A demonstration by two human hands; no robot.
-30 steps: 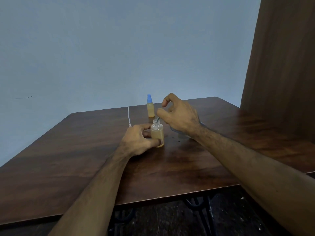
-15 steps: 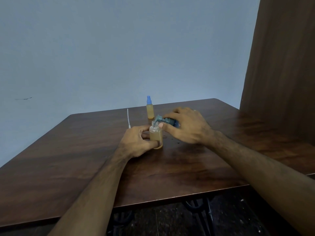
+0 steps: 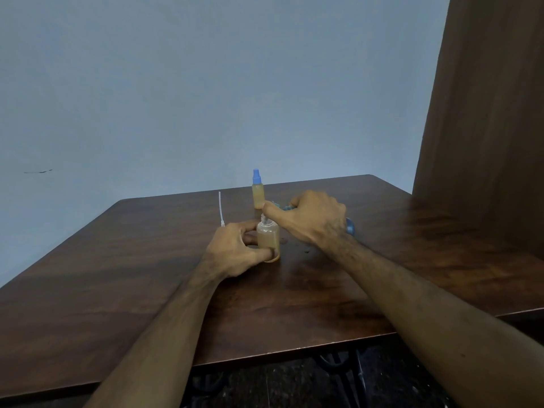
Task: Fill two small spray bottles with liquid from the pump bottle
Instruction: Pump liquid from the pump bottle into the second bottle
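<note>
Your right hand (image 3: 312, 219) has lifted, gripping the blue pump bottle (image 3: 349, 226) above the open spray bottle (image 3: 268, 240) your left hand (image 3: 235, 251) pinches.

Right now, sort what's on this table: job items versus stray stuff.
Job items:
- open spray bottle, held upright by the left hand
- blue pump bottle, gripped tilted in the right hand
- capped spray bottle, standing behind

Lying about:
- thin white tube on the table, purpose unclear
- small dark specks
</note>
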